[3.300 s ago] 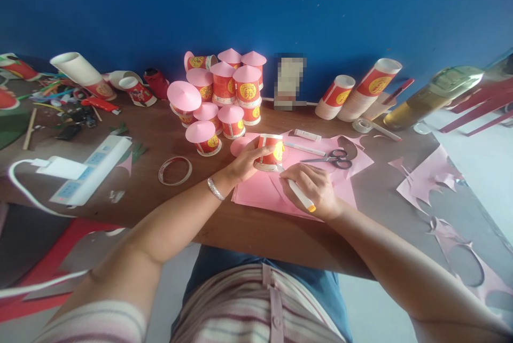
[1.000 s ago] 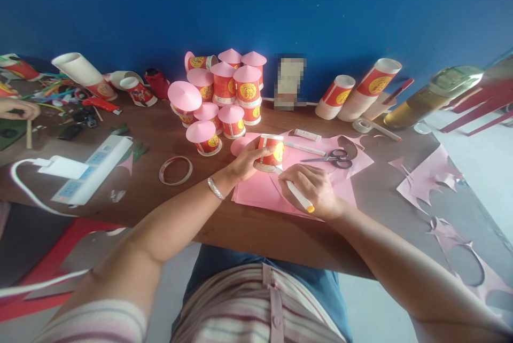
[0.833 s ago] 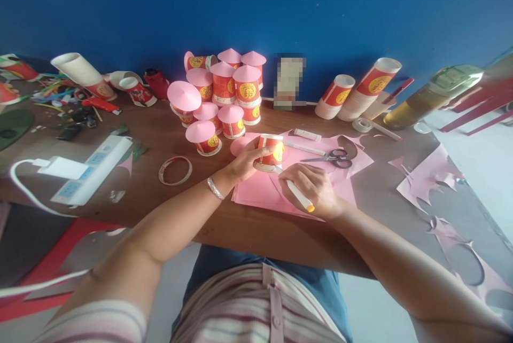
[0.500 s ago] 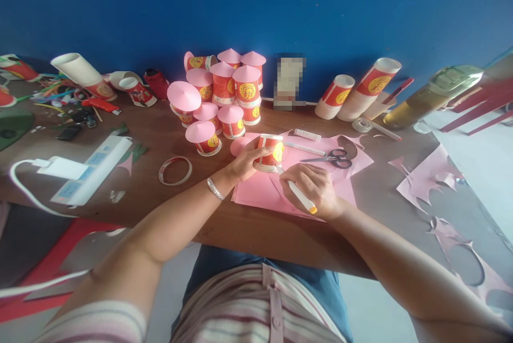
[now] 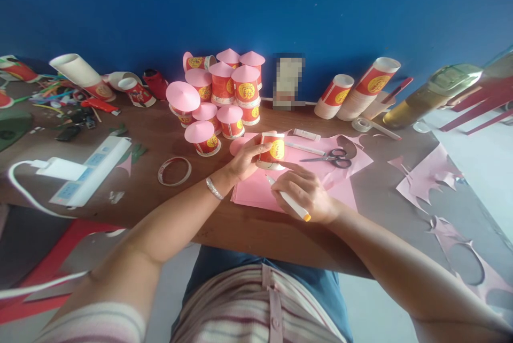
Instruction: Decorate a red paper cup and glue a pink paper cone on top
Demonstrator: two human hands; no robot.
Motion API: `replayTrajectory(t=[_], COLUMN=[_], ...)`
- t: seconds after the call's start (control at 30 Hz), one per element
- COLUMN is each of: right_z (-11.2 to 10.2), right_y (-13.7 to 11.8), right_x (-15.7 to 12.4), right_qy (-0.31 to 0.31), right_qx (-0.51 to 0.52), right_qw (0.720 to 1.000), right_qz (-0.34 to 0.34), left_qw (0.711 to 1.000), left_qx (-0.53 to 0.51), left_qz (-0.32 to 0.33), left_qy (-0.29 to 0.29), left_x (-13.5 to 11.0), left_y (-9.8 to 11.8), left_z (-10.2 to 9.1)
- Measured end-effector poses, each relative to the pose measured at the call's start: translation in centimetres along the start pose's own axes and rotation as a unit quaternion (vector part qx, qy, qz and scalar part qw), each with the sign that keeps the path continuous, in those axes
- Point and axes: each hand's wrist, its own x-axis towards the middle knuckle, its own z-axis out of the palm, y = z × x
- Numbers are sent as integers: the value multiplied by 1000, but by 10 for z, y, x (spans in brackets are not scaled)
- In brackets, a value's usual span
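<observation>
Left hand (image 5: pixel 245 161) curled round red paper cup with yellow emblem (image 5: pixel 273 150), wide end down above pink paper sheets (image 5: pixel 256 193) on brown worktop (image 5: pixel 240 231), presumably steadying it, right hand (image 5: pixel 308 193) gripping white yellow-ended plastic marker (image 5: pixel 295 205), tip near cup's lower rim.

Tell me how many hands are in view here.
2. The left hand holds a red paper cup, partly hidden behind it; the right hand, gripping a white marker, is below and right of the cup.
</observation>
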Motion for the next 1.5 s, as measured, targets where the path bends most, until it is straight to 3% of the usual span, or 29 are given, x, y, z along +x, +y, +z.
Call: replayTrajectory(t=[0.23,0.43,0.57,1.5], right_z=[2,-1,-2,-1], right_y=[1,5,7,11], right_x=[-3,-4,-5,-8], right_qy=[-12,37,31,33], right_qx=[24,-60,-84,-88], right_qw=[1000,997,996,995], right_qz=[-1,10,15,28], left_qw=[999,999,998,999], left_qx=[38,34,49,48], left_qz=[-10,-25,-32,-16], left_qy=[-23,-1,8,-7], left_x=[-2,-4,-4,-4], left_y=[2,7,7,3], left_z=[3,8,6,4])
